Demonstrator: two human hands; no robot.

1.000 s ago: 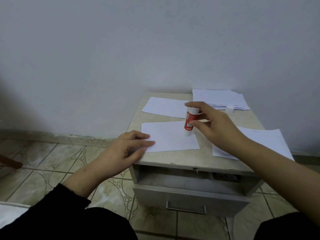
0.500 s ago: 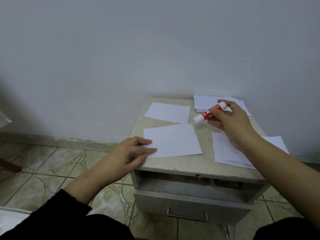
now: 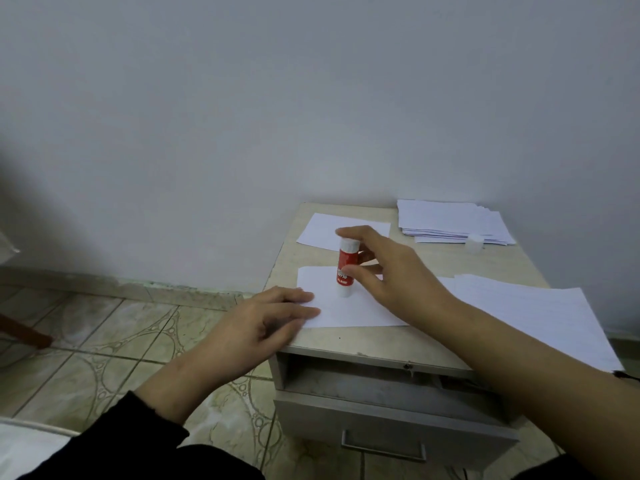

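A red and white glue stick (image 3: 345,268) stands tip-down on a white sheet of paper (image 3: 349,310) lying on a small beige nightstand (image 3: 374,344). My right hand (image 3: 388,271) grips the glue stick between thumb and fingers, with the index finger over its top. My left hand (image 3: 263,323) rests flat on the sheet's left corner, fingers straight, pressing it to the tabletop.
Another white sheet (image 3: 325,230) lies behind, a stack of papers (image 3: 450,221) sits at the back right with a small white cap (image 3: 473,243) in front of it, and larger sheets (image 3: 533,313) lie on the right. The drawer (image 3: 388,420) below is pulled partly out. Tiled floor on the left.
My right hand lifted the glue stick toward the back-right stack, then brought it back down upright onto the front sheet. My left hand stayed on the sheet's corner.
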